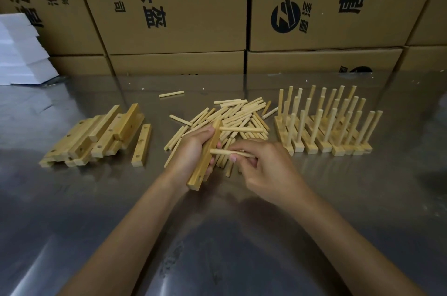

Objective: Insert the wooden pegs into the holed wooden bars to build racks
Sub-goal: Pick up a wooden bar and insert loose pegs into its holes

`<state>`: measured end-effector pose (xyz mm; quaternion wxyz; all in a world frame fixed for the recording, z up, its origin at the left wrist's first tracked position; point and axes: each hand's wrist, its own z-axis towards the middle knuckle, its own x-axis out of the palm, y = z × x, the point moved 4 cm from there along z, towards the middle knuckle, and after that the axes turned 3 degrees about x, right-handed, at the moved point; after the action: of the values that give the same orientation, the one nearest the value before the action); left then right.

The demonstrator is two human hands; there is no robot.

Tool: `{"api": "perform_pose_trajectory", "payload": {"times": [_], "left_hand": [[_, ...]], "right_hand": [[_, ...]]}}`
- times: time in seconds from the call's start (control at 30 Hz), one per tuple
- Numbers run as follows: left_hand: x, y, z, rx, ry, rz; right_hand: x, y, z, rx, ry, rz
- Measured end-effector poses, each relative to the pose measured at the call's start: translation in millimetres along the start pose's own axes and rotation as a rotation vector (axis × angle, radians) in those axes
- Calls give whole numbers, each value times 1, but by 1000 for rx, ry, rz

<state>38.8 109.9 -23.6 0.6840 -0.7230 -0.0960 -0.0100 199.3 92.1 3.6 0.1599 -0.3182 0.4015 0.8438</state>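
My left hand [191,150] grips a holed wooden bar [204,165], held on edge and pointing away from me. One peg [242,129] sticks out of the bar's far end toward the right. My right hand [263,165] pinches a second peg [229,152] whose left end meets the bar's middle. Behind the hands lies a loose pile of pegs [242,114]. A heap of bare holed bars [96,136] lies at the left. Several finished racks [326,126] with upright pegs stand at the right.
The work lies on a shiny metal table [217,235]. Stacked cardboard boxes [193,17] form a wall along its far edge. White foam sheets [21,54] sit at the far left. A single stray peg [171,94] lies beyond the pile.
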Motion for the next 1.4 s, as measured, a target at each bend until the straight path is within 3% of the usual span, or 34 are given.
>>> {"api": "perform_pose_trajectory", "payload": {"times": [0.23,0.4,0.57,0.67,0.73,0.8,0.87,0.97,1.2,1.4], "left_hand": [[4,2,0,78,-11,32],[5,3,-1,103,-4,68],[7,4,-4,90,-32,61],[6,3,-4,51,-44,-39],[3,2,-2,1,-52,-136],[-2,1,0,-46,-48,-210],[-6,0,2,-70,-36,-256],[-9,1,5,-91,-53,-268],[-13,1,8,-96,-57,-254],[-9,1,7,-90,-32,-226]], "right_hand": [[6,-9,-3,144,18,123],[9,-19,-2,385,95,405],[8,-15,0,440,164,563],[3,-18,4,497,213,648],[-5,-26,8,534,152,736],[-11,-36,8,498,24,600],[-10,-42,5,360,-57,204],[15,-44,-3,243,157,-116],[7,-59,0,405,291,-129],[1,-65,-1,502,194,-228]]}}
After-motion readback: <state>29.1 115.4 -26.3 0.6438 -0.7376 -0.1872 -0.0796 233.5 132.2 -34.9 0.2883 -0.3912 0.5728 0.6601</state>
